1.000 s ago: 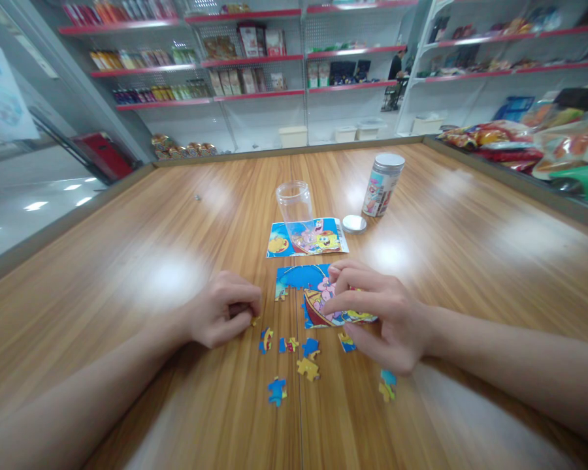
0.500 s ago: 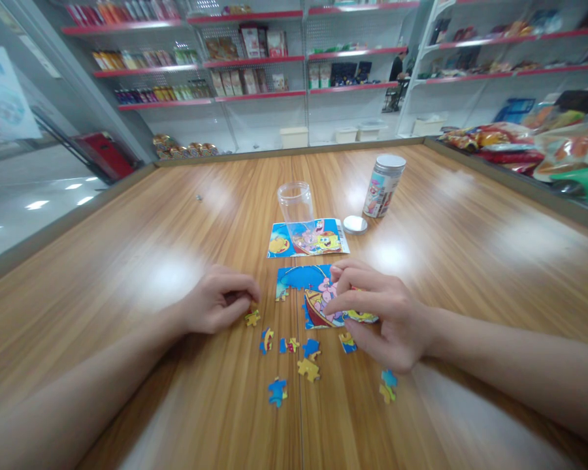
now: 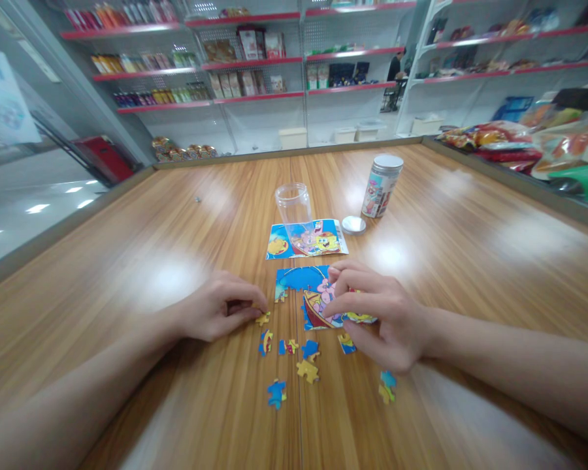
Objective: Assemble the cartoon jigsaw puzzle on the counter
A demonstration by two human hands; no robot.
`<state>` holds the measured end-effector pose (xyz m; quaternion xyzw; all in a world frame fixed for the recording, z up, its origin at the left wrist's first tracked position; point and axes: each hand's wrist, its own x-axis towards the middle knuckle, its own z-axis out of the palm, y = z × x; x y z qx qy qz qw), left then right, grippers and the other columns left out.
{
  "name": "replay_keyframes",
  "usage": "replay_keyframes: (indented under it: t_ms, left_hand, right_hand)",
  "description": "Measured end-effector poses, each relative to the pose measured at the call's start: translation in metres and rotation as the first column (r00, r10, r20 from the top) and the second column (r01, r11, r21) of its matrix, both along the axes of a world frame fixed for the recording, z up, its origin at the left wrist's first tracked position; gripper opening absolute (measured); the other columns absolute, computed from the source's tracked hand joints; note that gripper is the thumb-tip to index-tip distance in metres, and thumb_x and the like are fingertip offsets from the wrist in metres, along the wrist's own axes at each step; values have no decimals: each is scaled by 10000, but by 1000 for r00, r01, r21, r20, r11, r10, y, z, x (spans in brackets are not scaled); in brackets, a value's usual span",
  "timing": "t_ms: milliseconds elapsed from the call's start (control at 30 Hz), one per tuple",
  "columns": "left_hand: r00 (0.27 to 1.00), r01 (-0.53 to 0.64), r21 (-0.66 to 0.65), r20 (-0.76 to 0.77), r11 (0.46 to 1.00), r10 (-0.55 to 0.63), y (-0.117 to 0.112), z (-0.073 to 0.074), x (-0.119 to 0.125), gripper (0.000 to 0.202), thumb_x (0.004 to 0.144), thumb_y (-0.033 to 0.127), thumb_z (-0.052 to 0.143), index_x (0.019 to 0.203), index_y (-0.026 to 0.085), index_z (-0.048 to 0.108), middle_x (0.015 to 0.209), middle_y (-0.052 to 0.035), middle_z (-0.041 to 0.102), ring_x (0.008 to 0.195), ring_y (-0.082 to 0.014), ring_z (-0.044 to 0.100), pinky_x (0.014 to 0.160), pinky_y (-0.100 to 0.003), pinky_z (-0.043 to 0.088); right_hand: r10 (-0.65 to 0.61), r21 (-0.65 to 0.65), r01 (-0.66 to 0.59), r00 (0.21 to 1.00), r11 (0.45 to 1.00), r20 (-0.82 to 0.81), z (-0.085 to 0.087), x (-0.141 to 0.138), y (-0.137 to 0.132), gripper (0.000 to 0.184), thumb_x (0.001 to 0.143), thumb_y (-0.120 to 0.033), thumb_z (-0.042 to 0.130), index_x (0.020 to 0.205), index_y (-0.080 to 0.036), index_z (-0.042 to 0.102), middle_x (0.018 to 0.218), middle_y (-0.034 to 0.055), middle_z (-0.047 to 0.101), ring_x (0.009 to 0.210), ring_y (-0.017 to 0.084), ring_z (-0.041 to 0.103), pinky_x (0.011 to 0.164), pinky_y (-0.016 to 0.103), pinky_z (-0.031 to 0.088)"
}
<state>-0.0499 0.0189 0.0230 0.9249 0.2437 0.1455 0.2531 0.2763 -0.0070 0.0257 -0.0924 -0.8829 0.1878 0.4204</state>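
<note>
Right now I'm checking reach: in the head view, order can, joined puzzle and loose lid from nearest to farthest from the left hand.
1. Joined puzzle: just right of the left hand.
2. Loose lid: beyond the puzzle.
3. Can: past the lid, rightmost.

Looks bright. Shows white glare on tabletop (image 3: 215, 228), centre left and right; reflections on floor (image 3: 53, 173), far left. Renders puzzle pieces (image 3: 307, 371) fairly clear, shelves (image 3: 252, 63) softer up top. Stretches and blurs toward frame edges.
</note>
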Motion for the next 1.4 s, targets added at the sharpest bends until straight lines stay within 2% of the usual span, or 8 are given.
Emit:
replay_keyframes:
  t_ms: [167, 367, 500, 633, 867, 1067, 1400]
  left_hand:
    - [996, 51, 13, 69, 999, -52, 1, -1, 5, 202, 910, 99, 560, 984, 164, 735, 706, -43, 660, 520, -89, 498, 509, -234, 338]
    - [991, 82, -19, 107, 996, -79, 0, 3, 8, 202, 885, 69, 570, 887, 169, 746, 649, -34, 651, 514, -95, 544, 500, -225, 368]
    - [996, 41, -80, 87, 996, -34, -1, 4, 7, 157, 871, 105, 586, 883, 153, 736, 712, -53, 690, 581, -111, 603, 541, -215, 423]
    - [999, -4, -120, 46, 993, 10, -5, 5, 8, 140, 884, 173, 621, 968, 147, 730, 693, -33, 667, 517, -93, 525, 480, -212, 363]
    - [999, 54, -139, 10, 989, -53, -10, 5, 13, 124, 895, 167, 637, 961, 172, 741, 750, -47, 699, 598, -110, 595, 562, -219, 429]
    - [998, 58, -152, -6, 987, -59, -9, 7, 15, 119, 895, 185, 627, 923, 161, 740, 657, -30, 631, 554, -109, 547, 527, -223, 400]
    - [998, 48, -207, -21, 977, -53, -10, 9, 15, 120, 886, 174, 624, 932, 154, 734, 686, -30, 629, 571, -107, 534, 539, -217, 396]
  right_hand:
    - [-16, 2, 16, 1000, 1000, 2, 2, -2, -1, 227, 766, -78, 543, 957, -123, 659, 824, 76, 590, 818, 204, 561, 904, 519, 493]
    - [-36, 19, 36, 999, 999, 21, 5, -2, -1, 232, 780, -101, 533, 971, -153, 654, 815, 60, 570, 810, 205, 545, 884, 510, 501]
    - [-35, 16, 34, 999, 999, 23, 5, -2, -1, 243, 777, -103, 530, 976, -158, 658, 812, 56, 563, 795, 196, 529, 901, 508, 497]
    - [-46, 9, 45, 998, 999, 39, 3, 0, 0, 249, 768, -112, 543, 979, -152, 669, 822, 64, 562, 832, 209, 528, 907, 512, 494]
    - [-52, 16, 52, 997, 999, 48, 3, 1, -1, 245, 783, -123, 531, 989, -164, 658, 847, 61, 565, 845, 207, 536, 934, 522, 488]
    - [-58, 10, 57, 998, 998, 37, 3, -1, -2, 236, 781, -119, 528, 970, -170, 659, 829, 54, 561, 813, 198, 528, 928, 517, 490]
    - [-42, 6, 42, 999, 999, 30, 3, -1, -2, 252, 770, -99, 537, 980, -162, 663, 814, 55, 567, 815, 199, 533, 927, 513, 490]
